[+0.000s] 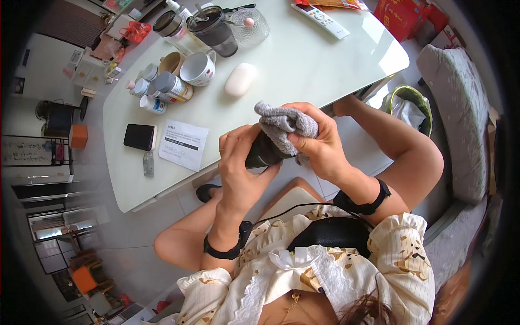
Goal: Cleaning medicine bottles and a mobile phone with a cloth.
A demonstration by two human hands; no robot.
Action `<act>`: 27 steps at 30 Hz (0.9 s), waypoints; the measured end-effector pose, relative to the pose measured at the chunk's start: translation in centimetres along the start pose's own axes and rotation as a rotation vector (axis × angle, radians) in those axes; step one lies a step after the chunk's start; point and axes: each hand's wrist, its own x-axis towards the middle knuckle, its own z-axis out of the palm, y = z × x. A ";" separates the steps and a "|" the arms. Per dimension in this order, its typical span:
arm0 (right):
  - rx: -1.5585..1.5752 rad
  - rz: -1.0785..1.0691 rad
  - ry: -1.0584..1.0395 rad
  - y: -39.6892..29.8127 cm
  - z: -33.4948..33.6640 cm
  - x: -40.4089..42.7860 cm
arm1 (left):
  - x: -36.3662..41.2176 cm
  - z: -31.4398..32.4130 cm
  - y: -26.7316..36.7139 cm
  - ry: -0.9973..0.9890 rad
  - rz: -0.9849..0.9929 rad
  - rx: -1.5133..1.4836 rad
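Observation:
My left hand [239,170] is wrapped around a dark, rounded object [262,152], perhaps a bottle or a cup. Its far end is covered, so its exact kind cannot be told. A bunched grey towelling cloth [280,122] lies over that end, and my right hand [321,142] grips it with the thumb pressed into the folds. Both hands are above my lap, just off the near edge of a pale glass-topped table [308,77]. Beyond them on the tabletop lies a smooth, pale pink oval object [240,80].
Several pill bottles [172,86], a white mug [198,69] and a dark tumbler [215,34] crowd the far left. Nearer lie a black phone-like object [140,137] and a printed sheet [183,145]. A remote control [321,21] rests at the back; a lined bin [410,107] stands right.

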 end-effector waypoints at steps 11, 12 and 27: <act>0.187 0.027 -0.084 0.0 -1.5 0.1 | -0.8 1.0 -0.7 0.003 -0.159 -0.187; 0.134 0.020 -0.177 -0.2 -1.3 -0.2 | -0.8 0.8 -0.5 -0.018 -0.163 -0.142; 0.185 0.269 0.169 1.4 -2.7 0.3 | -1.4 1.7 -1.0 -0.129 -0.423 -0.956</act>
